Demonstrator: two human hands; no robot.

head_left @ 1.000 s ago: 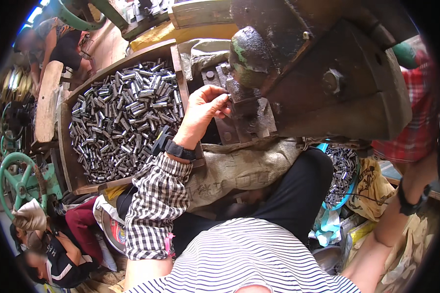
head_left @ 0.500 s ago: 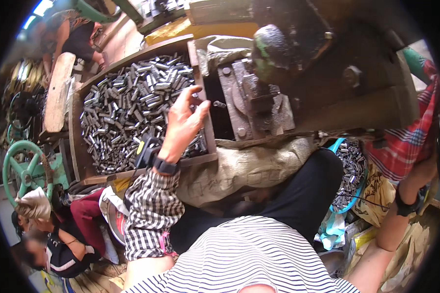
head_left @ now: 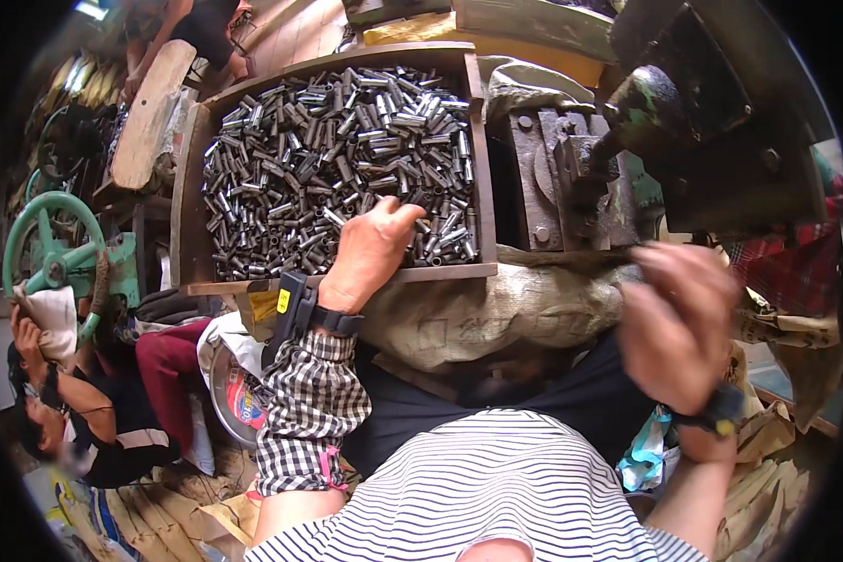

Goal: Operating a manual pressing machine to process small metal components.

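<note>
Left hand (head_left: 373, 245): in over the near edge of the wooden box (head_left: 347, 278), right of that edge's middle. Fingers curled down at the metal tubes (head_left: 318, 178), knuckles up; tips hidden, so can't tell if a tube is pinched. Tubes lie under and all round the fingers, filling the box edge to edge, nearest ones touching or just beside the hand. Right hand (head_left: 679, 328): well right of the box's near right corner, just below the press (head_left: 721, 140). Motion-blurred, fingers bent; can't tell if it's holding anything.

Materials, L to R: green-painted spoked handwheel (head_left: 51, 267). Bare, worn plank (head_left: 155, 112), rounded far end. Box: brown wood, straight thin walls. Tubes: short, open-ended cylinders, some shiny, some dull dark, jumbled every which way. Woven sack (head_left: 496, 314): pale, creased, dark markings, along the near side of box and press. Bolted steel plate (head_left: 534, 178): grey, flat, just right of the box's right edge across a dark gap. Press: dark, greasy-looking metal, rounded green-flecked nose.

Vs half a second ago: left hand was at the box's right edge, fingers spread, lone tube in the gap; now it's down at the pile and the gap shows dark. Right hand was low by the plaid cloth (head_left: 782, 272); now up by the press. Box sits further right in view.
</note>
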